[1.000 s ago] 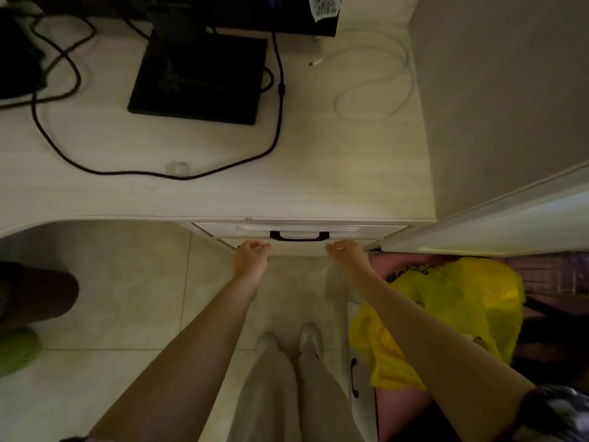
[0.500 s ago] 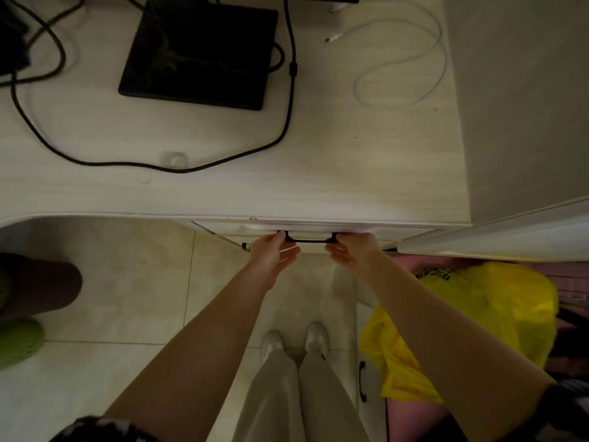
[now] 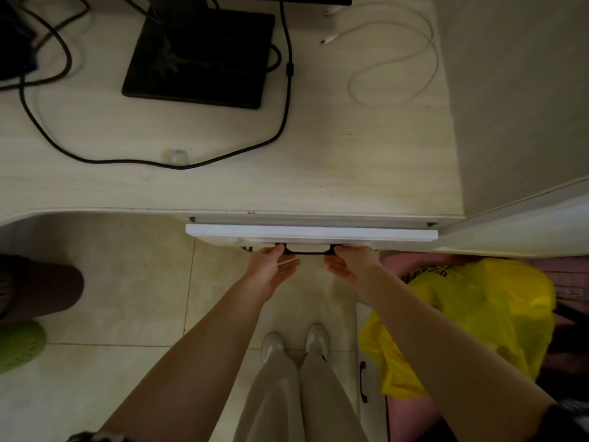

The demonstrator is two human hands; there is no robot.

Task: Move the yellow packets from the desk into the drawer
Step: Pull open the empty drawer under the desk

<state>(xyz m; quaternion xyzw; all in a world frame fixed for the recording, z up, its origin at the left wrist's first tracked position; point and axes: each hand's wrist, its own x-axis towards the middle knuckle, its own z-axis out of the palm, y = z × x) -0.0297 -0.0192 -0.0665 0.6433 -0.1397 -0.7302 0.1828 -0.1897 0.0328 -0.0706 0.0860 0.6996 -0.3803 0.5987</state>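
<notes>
Nearest the camera, pale trouser legs run down to two white shoes on the tiled floor. A crumpled yellow plastic bag lies on the floor at the person's right, under the right forearm. A green clog shows at the far left edge.

Both bare arms reach forward to the drawer, which stands slightly pulled out from under the desk edge, its white front clear of the frame. The left hand and the right hand meet the black drawer handle from below at its two ends, palms turned inward; the fingertips are hidden behind the handle, so I cannot tell whether they hook round it.

Beyond lies the pale wooden desk. A black cable curves across it, a black monitor base stands further back, and a loose white cable coils at the right. No yellow packets can be made out on the desk or in the drawer, whose inside is hidden.
</notes>
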